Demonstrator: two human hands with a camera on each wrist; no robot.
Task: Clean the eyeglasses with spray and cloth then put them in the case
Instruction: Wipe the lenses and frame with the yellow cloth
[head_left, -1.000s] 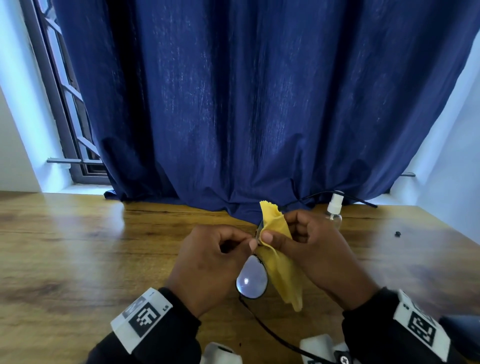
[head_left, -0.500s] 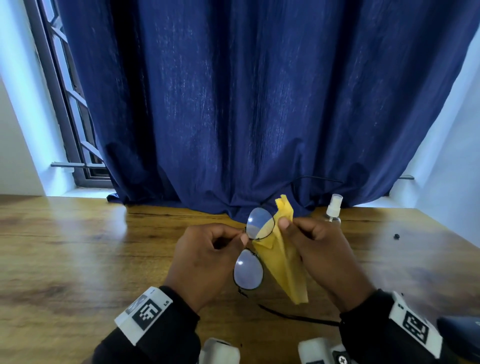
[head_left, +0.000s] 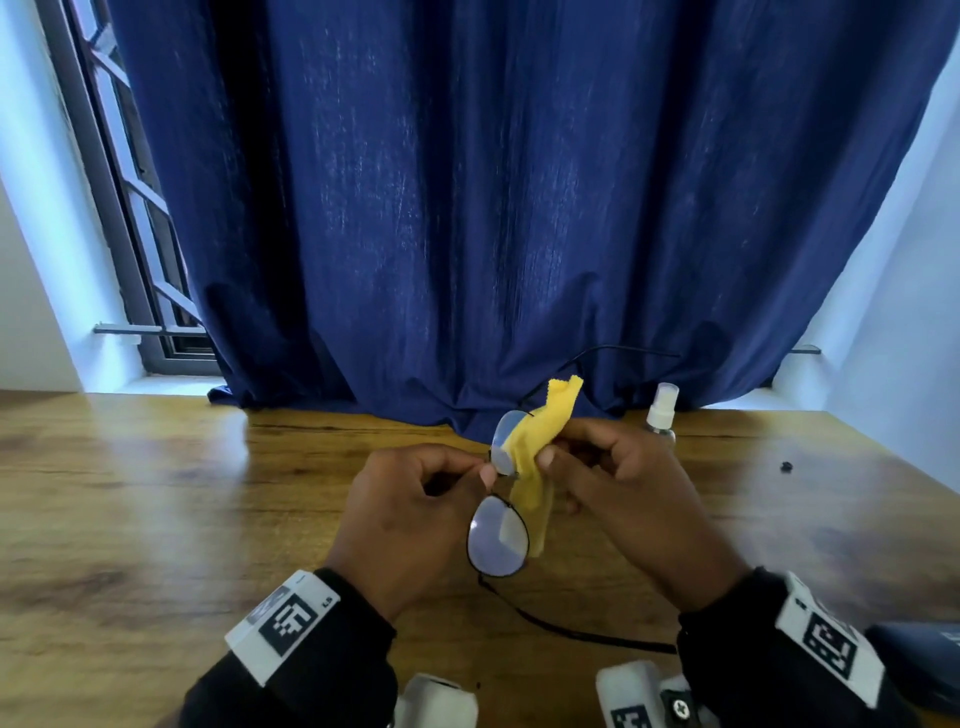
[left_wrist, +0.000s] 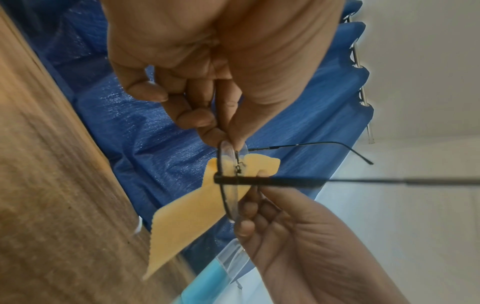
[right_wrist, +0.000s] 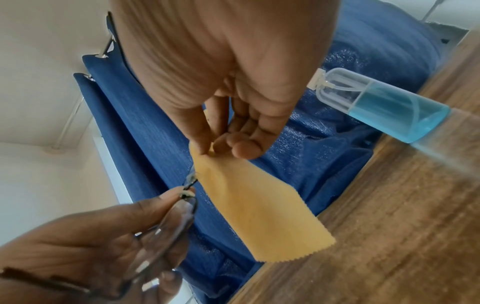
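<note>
Thin black-framed eyeglasses (head_left: 497, 538) are held above the wooden table (head_left: 156, 519), temples unfolded. My left hand (head_left: 483, 470) pinches the frame at the bridge; the left wrist view shows the fingertips (left_wrist: 228, 135) on the glasses (left_wrist: 228, 185). My right hand (head_left: 550, 457) pinches a yellow cloth (head_left: 540, 436) folded over the far lens (head_left: 503, 441), with the cloth's free end (right_wrist: 259, 216) hanging down. The near lens is bare. A clear spray bottle (head_left: 661, 410) of blue liquid stands on the table behind my right hand. A dark blue case (head_left: 919, 660) lies at the lower right edge.
A dark blue curtain (head_left: 519, 208) hangs along the table's far edge, its hem on the wood. A small black bit (head_left: 787, 466) lies at the right. A window frame (head_left: 130, 234) stands at the far left. Bare wood stretches left of my hands.
Half a second ago the far lens was uncovered with the cloth behind it. Now the cloth is wrapped over that lens's right side again. The glasses sit slightly higher than a second ago.
</note>
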